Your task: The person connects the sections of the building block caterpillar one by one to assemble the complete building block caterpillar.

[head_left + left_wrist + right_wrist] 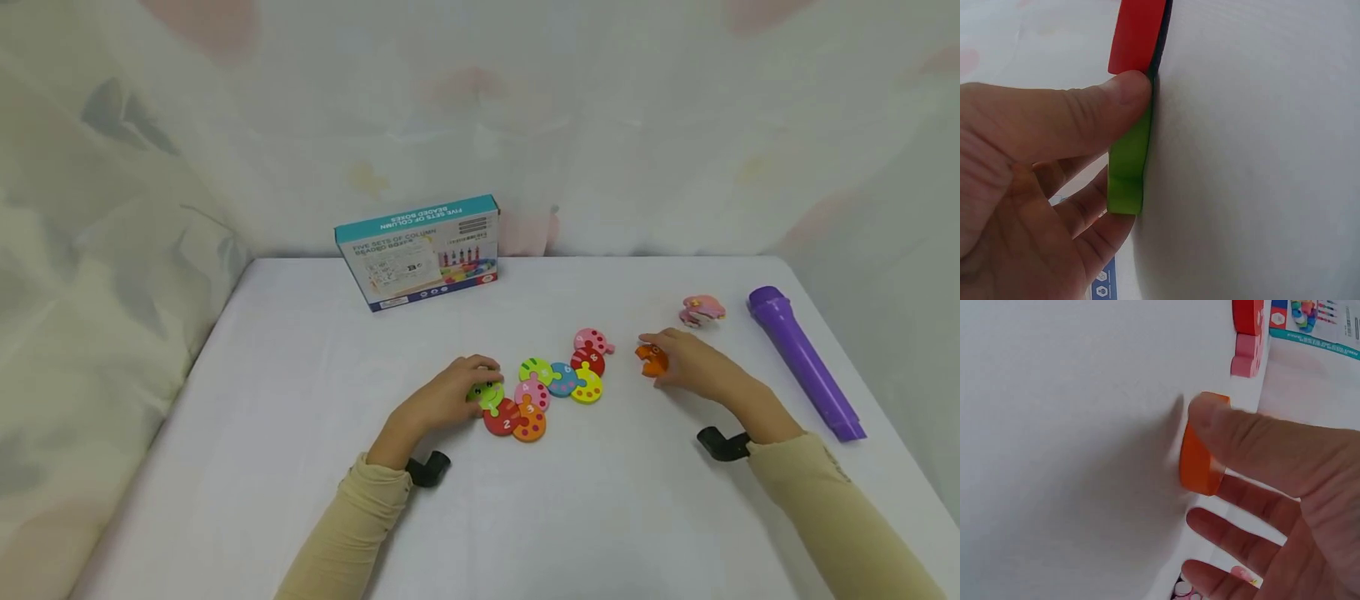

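Observation:
A chain of interlocking, round caterpillar puzzle pieces lies on the white table, with a red piece (pixel 501 419) marked 2, an orange spotted piece (pixel 531 423), a blue piece (pixel 562 380) and a pink end piece (pixel 591 341). At the chain's left end, my left hand (pixel 442 395) grips the green smiling-face puzzle piece (pixel 1129 153) by its edges, beside the red one. My right hand (pixel 693 362), right of the chain, pinches a loose orange puzzle piece (pixel 1200 453) between thumb and fingers. That piece is apart from the pink end piece and its far side is partly covered.
A bead-set box (pixel 420 254) leans upright at the back of the table. Beyond my right hand sits a small pink toy (pixel 702 310). A purple microphone-shaped tube (pixel 806 362) lies along the right edge. Patterned cloth (pixel 525 125) hangs behind.

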`<state>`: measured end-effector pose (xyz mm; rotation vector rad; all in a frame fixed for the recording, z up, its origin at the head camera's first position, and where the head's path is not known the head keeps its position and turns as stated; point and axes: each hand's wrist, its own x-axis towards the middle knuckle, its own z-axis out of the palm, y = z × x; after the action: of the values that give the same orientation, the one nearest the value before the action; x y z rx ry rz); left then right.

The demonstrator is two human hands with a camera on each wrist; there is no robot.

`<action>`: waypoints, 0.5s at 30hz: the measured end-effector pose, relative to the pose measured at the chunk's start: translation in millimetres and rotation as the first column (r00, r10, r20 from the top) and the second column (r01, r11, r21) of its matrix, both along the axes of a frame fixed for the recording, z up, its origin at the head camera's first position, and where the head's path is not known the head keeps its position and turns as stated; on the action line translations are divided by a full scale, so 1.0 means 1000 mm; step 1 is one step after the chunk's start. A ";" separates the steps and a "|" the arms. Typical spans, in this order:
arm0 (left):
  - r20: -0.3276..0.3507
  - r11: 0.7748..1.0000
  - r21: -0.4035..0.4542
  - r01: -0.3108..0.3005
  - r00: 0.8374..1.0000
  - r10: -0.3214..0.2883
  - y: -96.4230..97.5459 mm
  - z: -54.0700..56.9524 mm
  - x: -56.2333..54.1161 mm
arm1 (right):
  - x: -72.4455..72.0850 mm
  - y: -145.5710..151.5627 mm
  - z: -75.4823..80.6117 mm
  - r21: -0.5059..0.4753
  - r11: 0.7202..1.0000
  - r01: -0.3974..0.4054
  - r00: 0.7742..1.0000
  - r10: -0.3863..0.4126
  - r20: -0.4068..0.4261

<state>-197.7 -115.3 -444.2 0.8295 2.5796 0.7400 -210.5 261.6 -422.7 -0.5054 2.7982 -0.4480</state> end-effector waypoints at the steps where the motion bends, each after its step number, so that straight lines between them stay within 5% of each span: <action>1: 0.001 1.000 0.000 0.000 1.000 0.000 0.000 0.000 0.000 | 0.000 0.001 -0.001 -0.017 1.000 0.002 1.000 -0.001 0.010; 15: -0.009 1.000 -0.001 0.000 1.000 0.000 -0.001 -0.004 0.000 | -0.001 -0.013 -0.013 -0.111 0.994 0.005 0.990 -0.020 -0.140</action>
<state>-198.0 -116.1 -448.4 0.8345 2.5874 0.7367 -211.4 248.8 -435.7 -0.5636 2.9248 -0.5941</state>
